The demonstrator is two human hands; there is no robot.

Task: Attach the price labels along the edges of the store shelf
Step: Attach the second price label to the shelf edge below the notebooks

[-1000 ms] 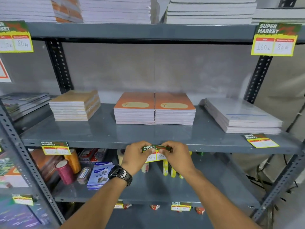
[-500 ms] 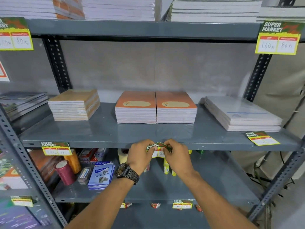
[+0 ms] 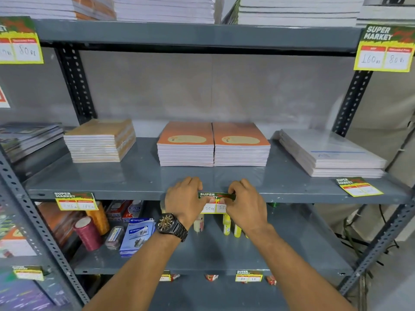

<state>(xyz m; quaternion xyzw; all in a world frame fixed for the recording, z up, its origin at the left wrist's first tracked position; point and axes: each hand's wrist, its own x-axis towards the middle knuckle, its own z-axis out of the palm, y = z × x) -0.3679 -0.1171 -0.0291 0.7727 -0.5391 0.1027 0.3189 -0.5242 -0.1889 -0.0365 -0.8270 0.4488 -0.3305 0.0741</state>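
Note:
A green and yellow price label (image 3: 216,202) lies against the front edge of the grey middle shelf (image 3: 125,195), below two orange notebook stacks. My left hand (image 3: 184,199), with a black watch on the wrist, pinches the label's left end. My right hand (image 3: 243,202) pinches its right end. Fingers and thumbs press on the label's top strip; the white price boxes hang below the edge. Another label (image 3: 75,200) is stuck on the same edge at the left. A loose label (image 3: 358,186) lies flat on the shelf top at the right.
Notebook stacks sit on the middle shelf: tan (image 3: 100,141), orange (image 3: 213,143), white (image 3: 330,153). The upper shelf edge carries labels at the left (image 3: 19,40) and right (image 3: 385,48). Below are thread spools (image 3: 88,233), small boxes (image 3: 135,235), yellow bottles (image 3: 226,224) and a bottom label (image 3: 248,275).
Both hands have lifted the label from just under the shelf edge up against it and spread apart along its top strip. The label, bent before, now lies flat.

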